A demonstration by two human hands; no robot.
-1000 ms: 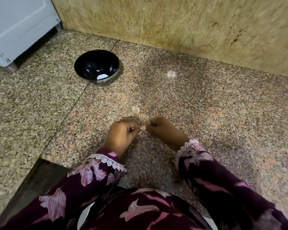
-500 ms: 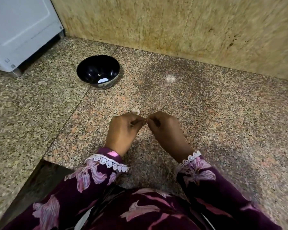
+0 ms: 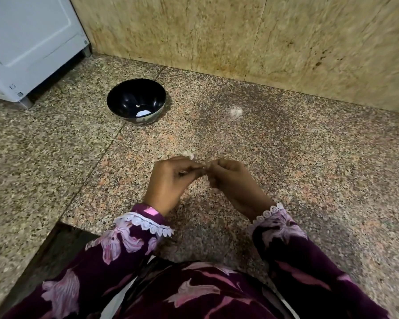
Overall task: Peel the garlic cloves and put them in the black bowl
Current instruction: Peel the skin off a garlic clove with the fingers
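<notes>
My left hand [image 3: 171, 180] and my right hand [image 3: 230, 183] meet fingertip to fingertip above the granite counter [image 3: 309, 169], pinching a small pale garlic clove [image 3: 206, 166] between them; most of the clove is hidden by the fingers. Another pale garlic piece [image 3: 187, 154] lies on the counter just beyond my left hand. The black bowl [image 3: 136, 103] stands at the back left, well away from both hands, with a small white piece in its bottom.
A white appliance [image 3: 30, 42] stands at the far left. A beige stone wall [image 3: 263, 38] closes the back of the counter. A pale smudge [image 3: 236, 110] marks the counter right of the bowl. The counter's front edge drops to a dark gap [image 3: 55, 249] at lower left.
Both hands have lifted slightly and stayed together on the clove. The view has tilted, so the bowl sits lower in the frame.
</notes>
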